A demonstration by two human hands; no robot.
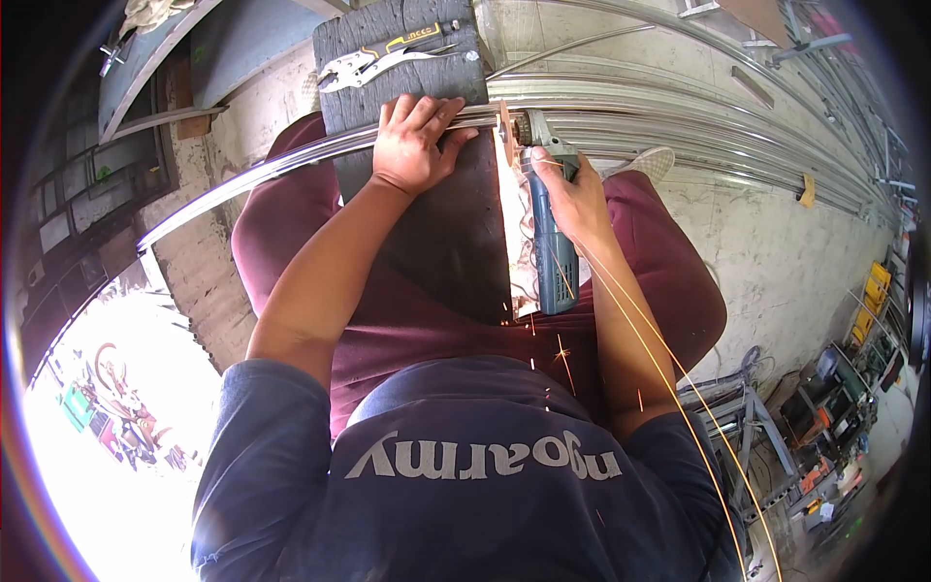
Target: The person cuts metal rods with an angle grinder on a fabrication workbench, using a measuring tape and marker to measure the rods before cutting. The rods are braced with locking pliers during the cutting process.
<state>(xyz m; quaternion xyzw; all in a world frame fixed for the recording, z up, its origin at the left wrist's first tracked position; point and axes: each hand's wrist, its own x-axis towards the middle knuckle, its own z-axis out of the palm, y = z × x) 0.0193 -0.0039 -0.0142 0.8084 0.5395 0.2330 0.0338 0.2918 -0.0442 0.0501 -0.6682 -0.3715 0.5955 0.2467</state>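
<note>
My left hand (417, 145) presses down on a shiny metal tube (281, 165), its fingers bent over the top and the thumb lying along it. The tube rests across a dark wooden block (388, 102). In my right hand (574, 199) is a blue-green angle grinder (553, 247), gripped round its body with the thumb on top. Its disc (505, 126) stands edge-on against the tube, just right of the block. Sparks (562, 354) fly from there toward my lap and right arm. The exact cut point is hidden by glare.
Locking pliers (373, 66) and a yellow-and-black tool marked INGCO (412, 39) lie on the block's far end. Long metal tubes (698, 121) stretch over the concrete floor to the right. Tools and clutter (824, 417) sit at the lower right. A bicycle (121, 383) shows in bright light at left.
</note>
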